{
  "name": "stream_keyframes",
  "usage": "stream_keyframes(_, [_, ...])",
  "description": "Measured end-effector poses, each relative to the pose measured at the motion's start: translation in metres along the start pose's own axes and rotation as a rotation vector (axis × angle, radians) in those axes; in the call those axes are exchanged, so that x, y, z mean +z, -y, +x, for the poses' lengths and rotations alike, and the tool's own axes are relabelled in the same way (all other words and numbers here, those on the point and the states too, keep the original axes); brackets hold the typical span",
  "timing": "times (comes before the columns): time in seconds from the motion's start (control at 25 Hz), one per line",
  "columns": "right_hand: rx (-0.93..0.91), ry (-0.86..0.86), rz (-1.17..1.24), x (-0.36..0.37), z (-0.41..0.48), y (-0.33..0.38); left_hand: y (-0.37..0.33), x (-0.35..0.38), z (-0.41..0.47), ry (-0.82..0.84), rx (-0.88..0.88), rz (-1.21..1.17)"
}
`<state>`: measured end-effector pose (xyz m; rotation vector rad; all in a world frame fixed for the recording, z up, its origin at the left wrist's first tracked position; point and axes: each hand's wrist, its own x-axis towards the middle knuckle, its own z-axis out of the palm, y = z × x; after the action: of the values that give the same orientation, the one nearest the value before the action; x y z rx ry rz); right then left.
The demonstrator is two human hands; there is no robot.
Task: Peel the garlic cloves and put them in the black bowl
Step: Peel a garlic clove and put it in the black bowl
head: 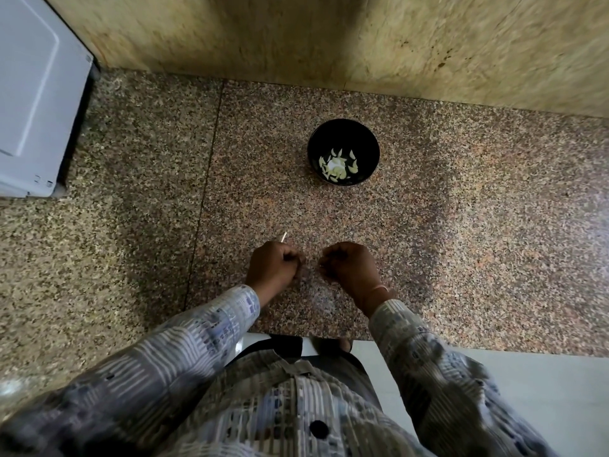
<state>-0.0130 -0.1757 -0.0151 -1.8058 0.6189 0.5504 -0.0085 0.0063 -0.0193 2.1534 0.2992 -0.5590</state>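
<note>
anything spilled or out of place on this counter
Nothing stands out. The black bowl sits upright on the counter with the pale cloves inside, none visibly spilled beside it. A thin pale sliver pokes out above the left hand, too small to identify.

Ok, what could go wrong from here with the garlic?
The black bowl sits well beyond both hands, so a peeled clove could drop in transit onto the speckled counter, where it may be hard to spot.
The left hand seems to grip a thin pale sliver; if that is a blade, the right hand close beside it could get nicked.
</note>
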Motion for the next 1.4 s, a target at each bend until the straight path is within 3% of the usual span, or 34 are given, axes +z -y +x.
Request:
stream_keyframes(0.08, [-0.077, -0.027, -0.279, -0.004, 0.005, -0.003, 0.011, 0.000, 0.001, 0.030, -0.021, 0.007])
stream_keyframes(0.16, [-0.098, -0.051, -0.406, -0.009, 0.006, -0.006, 0.018, 0.002, 0.001, 0.061, -0.013, 0.061])
stream_keyframes(0.4, [-0.213, 0.088, -0.378, -0.014, -0.007, -0.027, 0.000, 0.020, -0.010, 0.127, 0.093, 0.194])
stream_keyframes(0.56, [-0.253, 0.009, -0.397, -0.015, -0.011, -0.031, -0.009, 0.028, -0.005, 0.098, 0.103, 0.197])
stream_keyframes(0.76, [-0.326, -0.074, -0.662, 0.006, -0.014, -0.031, -0.010, 0.030, -0.002, 0.071, 0.127, 0.244])
stream_keyframes(1.08, [-0.014, -0.095, -0.445, -0.008, 0.004, -0.008, 0.000, 0.027, 0.011, 0.103, 0.147, 0.205])
stream_keyframes(1.24, [0.033, -0.021, -0.522, -0.010, 0.009, -0.001, 0.003, 0.022, 0.013, 0.152, 0.156, 0.158])
stream_keyframes(1.4, [0.111, -0.076, -0.495, -0.013, 0.012, 0.005, 0.005, 0.021, 0.014, 0.175, 0.171, 0.125])
